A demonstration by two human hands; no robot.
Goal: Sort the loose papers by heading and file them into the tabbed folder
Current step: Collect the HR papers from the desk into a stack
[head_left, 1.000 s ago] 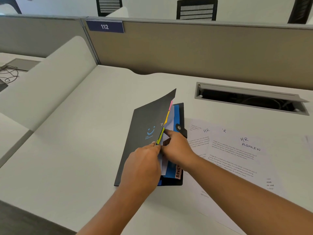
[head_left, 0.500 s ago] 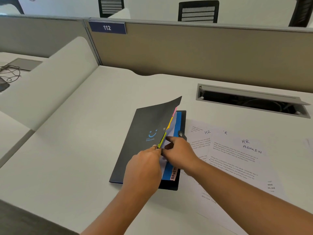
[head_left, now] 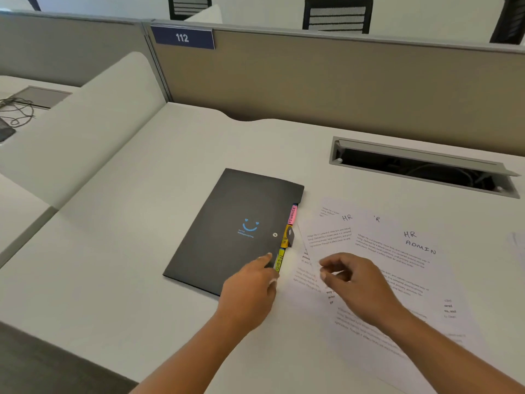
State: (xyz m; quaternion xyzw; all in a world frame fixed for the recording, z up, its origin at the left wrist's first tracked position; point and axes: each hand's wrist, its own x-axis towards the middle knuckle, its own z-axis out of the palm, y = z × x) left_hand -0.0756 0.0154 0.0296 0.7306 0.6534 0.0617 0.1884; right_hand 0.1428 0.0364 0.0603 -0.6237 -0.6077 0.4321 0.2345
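Note:
A black tabbed folder (head_left: 233, 223) with a blue smiley lies flat and closed on the white desk (head_left: 142, 251). Pink, orange and yellow tabs (head_left: 287, 237) stick out along its right edge. My left hand (head_left: 250, 285) rests fingertips on the cover's lower right corner, beside the yellow tab, gripping nothing. My right hand (head_left: 352, 282) hovers just right of the folder over the loose papers (head_left: 397, 265), fingers curled and apart, empty. Several overlapping sheets lie there, headed "HR" and "HR ADMIN".
An open cable tray slot (head_left: 420, 169) is sunk into the desk at the back right. A tan partition (head_left: 341, 81) with a "112" sign closes the back. A white divider (head_left: 93, 115) rises at the left, with cables beyond it.
The folder's cover, held up before, now lies flat and closed. My right hand has come out of the folder and moved right over the papers. My left hand rests on the cover.

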